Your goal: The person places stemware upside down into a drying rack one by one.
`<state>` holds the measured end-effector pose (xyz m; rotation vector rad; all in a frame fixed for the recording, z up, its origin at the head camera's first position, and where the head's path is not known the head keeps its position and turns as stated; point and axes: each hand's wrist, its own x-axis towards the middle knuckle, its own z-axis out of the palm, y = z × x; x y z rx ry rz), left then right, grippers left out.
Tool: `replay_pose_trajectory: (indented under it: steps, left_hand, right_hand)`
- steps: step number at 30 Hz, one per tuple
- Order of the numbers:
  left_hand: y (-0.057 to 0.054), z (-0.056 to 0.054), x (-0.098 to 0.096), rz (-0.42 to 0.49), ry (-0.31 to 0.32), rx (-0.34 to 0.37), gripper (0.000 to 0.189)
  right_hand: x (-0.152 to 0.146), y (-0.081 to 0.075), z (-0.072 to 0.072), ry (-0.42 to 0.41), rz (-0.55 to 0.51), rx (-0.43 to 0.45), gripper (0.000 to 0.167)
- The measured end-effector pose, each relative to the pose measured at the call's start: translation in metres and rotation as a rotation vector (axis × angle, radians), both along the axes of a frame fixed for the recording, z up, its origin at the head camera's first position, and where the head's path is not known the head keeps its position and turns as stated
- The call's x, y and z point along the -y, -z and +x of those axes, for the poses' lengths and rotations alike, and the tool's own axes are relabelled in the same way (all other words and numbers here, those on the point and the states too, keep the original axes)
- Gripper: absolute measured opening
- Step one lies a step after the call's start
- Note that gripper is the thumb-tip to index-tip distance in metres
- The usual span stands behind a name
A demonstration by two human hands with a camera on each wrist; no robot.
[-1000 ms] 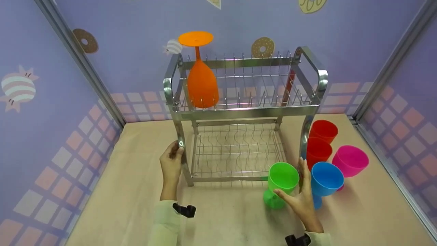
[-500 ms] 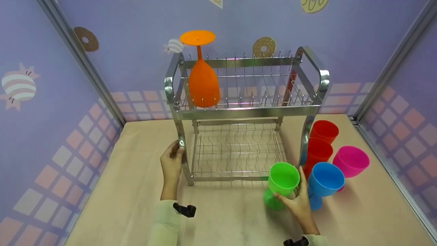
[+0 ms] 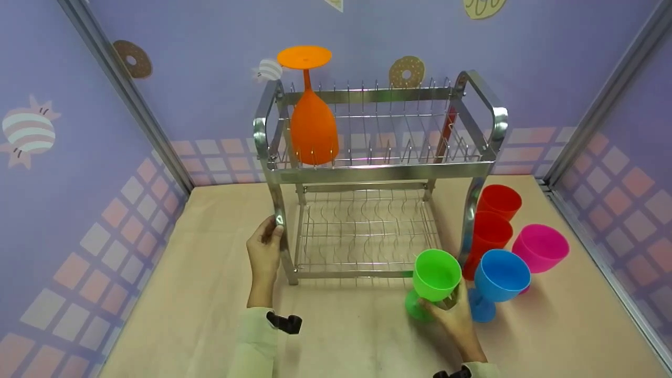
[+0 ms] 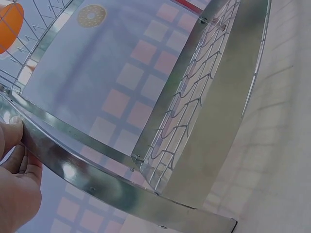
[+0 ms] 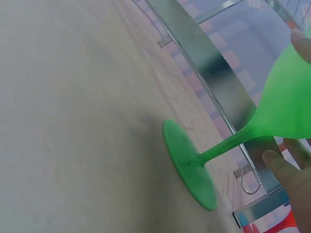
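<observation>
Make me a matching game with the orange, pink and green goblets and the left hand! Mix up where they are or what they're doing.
1. orange goblet
2. pink goblet
3. green goblet
4. left hand

A. holding the side of the rack
B. upright, with the right hand around it
C. upside down on the top tier
D. farthest right in the head view

Pairs: 1-C, 2-D, 3-B, 4-A

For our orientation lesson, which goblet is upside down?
The orange goblet on the rack: its foot points up, whereas the green goblet, blue goblet, pink goblet and two red goblets open upward.
</observation>
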<state>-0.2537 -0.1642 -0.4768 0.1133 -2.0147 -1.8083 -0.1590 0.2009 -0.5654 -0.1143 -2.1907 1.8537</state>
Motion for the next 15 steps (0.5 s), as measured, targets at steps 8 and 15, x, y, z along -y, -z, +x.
replay_pose_trajectory:
  steps: [8, 15]
  left_hand:
    - [0.0007, -0.0004, -0.0001, -0.002, -0.006, -0.023, 0.037]
    - [0.0027, -0.001, -0.0005, 0.005, -0.012, -0.017, 0.036]
  right_hand:
    - [0.0018, 0.0039, -0.0013, 0.0, -0.03, 0.026, 0.092]
    - [0.0037, 0.0043, -0.0009, 0.008, -0.038, 0.019, 0.089]
